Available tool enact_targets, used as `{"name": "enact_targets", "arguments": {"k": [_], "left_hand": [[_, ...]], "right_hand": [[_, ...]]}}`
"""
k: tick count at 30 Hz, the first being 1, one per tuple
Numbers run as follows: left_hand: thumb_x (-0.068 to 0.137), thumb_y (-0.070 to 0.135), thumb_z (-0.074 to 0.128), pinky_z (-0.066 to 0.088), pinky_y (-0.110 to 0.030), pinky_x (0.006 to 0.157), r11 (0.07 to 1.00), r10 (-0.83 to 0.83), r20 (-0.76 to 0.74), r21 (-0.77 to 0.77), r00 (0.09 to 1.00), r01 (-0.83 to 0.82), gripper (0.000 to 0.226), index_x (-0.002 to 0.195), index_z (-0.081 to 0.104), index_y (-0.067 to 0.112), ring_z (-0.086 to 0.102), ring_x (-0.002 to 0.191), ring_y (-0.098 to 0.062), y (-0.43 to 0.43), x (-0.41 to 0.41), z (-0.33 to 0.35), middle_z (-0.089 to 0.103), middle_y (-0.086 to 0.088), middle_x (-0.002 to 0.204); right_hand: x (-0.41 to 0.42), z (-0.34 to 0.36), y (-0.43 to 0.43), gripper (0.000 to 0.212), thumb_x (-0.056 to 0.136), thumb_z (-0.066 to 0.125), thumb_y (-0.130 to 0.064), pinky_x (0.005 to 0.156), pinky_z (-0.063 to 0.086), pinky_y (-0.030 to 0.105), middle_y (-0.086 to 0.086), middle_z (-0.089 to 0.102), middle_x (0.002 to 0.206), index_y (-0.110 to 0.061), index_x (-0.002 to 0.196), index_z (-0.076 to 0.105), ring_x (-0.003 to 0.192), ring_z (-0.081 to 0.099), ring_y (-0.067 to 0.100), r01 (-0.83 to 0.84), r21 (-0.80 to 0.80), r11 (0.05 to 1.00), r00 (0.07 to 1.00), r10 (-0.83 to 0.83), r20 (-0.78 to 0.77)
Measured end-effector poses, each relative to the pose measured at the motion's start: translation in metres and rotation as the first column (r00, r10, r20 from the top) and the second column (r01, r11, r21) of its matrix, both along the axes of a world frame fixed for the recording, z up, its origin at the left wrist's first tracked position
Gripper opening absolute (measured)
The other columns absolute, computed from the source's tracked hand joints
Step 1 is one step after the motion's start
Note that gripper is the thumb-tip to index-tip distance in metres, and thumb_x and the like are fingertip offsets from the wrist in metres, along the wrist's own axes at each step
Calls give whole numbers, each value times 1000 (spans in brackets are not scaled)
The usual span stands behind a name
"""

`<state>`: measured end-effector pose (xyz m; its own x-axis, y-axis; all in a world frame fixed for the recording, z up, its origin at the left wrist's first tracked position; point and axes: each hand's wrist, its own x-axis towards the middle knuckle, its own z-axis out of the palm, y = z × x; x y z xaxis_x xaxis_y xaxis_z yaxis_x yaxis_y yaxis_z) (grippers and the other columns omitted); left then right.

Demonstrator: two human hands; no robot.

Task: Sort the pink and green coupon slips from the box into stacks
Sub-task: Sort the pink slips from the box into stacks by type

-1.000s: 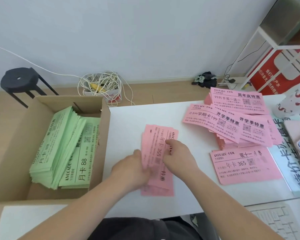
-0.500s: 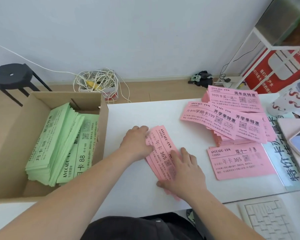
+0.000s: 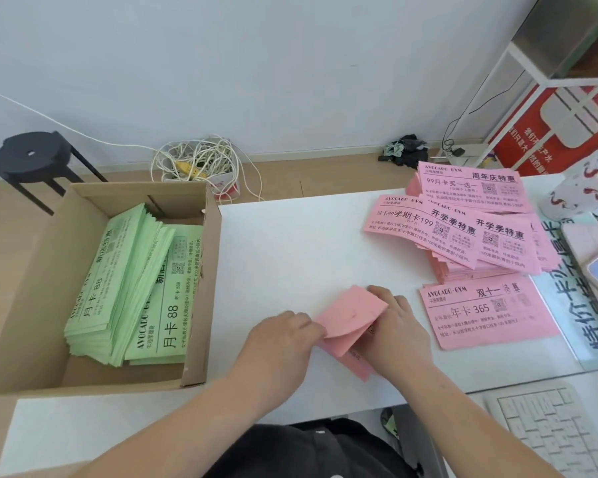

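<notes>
A small bundle of pink slips (image 3: pixel 349 313) lies on the white table (image 3: pixel 290 243), bent over so its blank back faces up. My left hand (image 3: pixel 283 339) pinches its left edge and my right hand (image 3: pixel 394 329) grips its right side. Green slips (image 3: pixel 135 288) lean in thick stacks inside the open cardboard box (image 3: pixel 25 305) at the left. Pink stacks (image 3: pixel 463 232) lie fanned at the table's far right. A single pile of pink slips (image 3: pixel 484 312) printed 365 sits just right of my right hand.
A white keyboard (image 3: pixel 553 432) sits at the lower right. A patterned cup (image 3: pixel 580 191) and flat items stand at the right edge. On the floor behind are a black stool (image 3: pixel 35 160), a tangle of cables (image 3: pixel 201 163) and a white shelf frame (image 3: pixel 518 88).
The pink bundle lay flat, printed side up, under both hands. Now it is folded over with the blank side up, and both hands have closed on its edges.
</notes>
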<state>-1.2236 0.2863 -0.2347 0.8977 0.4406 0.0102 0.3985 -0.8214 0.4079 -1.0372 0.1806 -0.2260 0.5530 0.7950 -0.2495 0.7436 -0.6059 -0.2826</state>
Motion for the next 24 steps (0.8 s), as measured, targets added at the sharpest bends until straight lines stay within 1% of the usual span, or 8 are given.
{"name": "enact_targets", "arguments": {"k": [3, 7, 9, 12, 16, 19, 22, 24], "left_hand": [[96, 14, 54, 52, -34, 75, 955, 218, 49, -217, 975, -202, 24, 106, 72, 25, 61, 86, -15, 1, 3, 9, 69, 8, 93], [89, 16, 69, 43, -21, 62, 697, 586, 22, -524, 810, -490, 9, 85, 67, 24, 58, 71, -7, 25, 18, 21, 66, 8, 72], [89, 17, 71, 47, -28, 66, 727, 541, 0, -504, 841, -467, 11, 90, 64, 26, 59, 73, -10, 32, 21, 19, 64, 8, 73], [91, 17, 69, 50, -38, 72, 924, 347, 98, -206, 933, -323, 7, 95, 68, 23, 55, 85, -21, 31, 17, 7, 60, 5, 89], [80, 3, 78, 54, -40, 66, 995, 28, 204, 83, 979, -46, 16, 88, 74, 16, 60, 84, -27, 11, 0, -1, 66, -3, 103], [81, 1, 77, 57, -37, 66, 997, -61, 223, 66, 973, 48, 20, 94, 75, 15, 62, 81, -22, -7, -12, -8, 70, 3, 100], [88, 6, 74, 55, -31, 69, 999, 14, 299, 26, 954, -23, 13, 99, 75, 14, 62, 80, -21, -8, -15, -11, 71, 4, 98], [95, 18, 66, 54, -29, 68, 997, 72, 330, -31, 941, -66, 12, 97, 77, 16, 62, 79, -17, -6, -15, -13, 71, 8, 94]], "right_hand": [[2, -2, 1, 75, 79, 73, -53, 85, 47, 27, -28, 39, 141, -41, 145, 40, 126, 37, 7, 19, 30, 999, 999, -18, -29], [3, -4, 2, 93, 75, 76, -66, 95, 47, 28, -27, 33, 147, -43, 153, 30, 133, 31, 5, 1, -8, 1000, 1000, -1, -25], [4, -4, 2, 94, 74, 74, -69, 97, 47, 28, -27, 33, 148, -42, 153, 32, 134, 29, 6, -3, -20, 1000, 1000, 3, -17], [5, -4, 2, 91, 74, 74, -71, 97, 48, 30, -26, 33, 150, -41, 151, 36, 136, 29, 6, -1, -35, 999, 999, 0, -32], [4, -5, 0, 69, 79, 72, -58, 87, 50, 29, -27, 39, 139, -43, 141, 44, 127, 35, 7, 19, -24, 1000, 1000, -19, -6], [4, -8, -2, 47, 85, 61, -39, 72, 49, 28, -21, 44, 124, -38, 131, 51, 114, 41, 10, 2, -38, 999, 999, 0, 53], [4, -10, -2, 49, 83, 67, -50, 68, 47, 27, -25, 45, 127, -43, 130, 53, 114, 42, 9, 11, -18, 1000, 999, -10, 48], [5, -11, -2, 47, 85, 65, -40, 66, 47, 27, -22, 46, 122, -40, 130, 55, 111, 43, 11, 0, -8, 1000, 998, 0, 65]]}}
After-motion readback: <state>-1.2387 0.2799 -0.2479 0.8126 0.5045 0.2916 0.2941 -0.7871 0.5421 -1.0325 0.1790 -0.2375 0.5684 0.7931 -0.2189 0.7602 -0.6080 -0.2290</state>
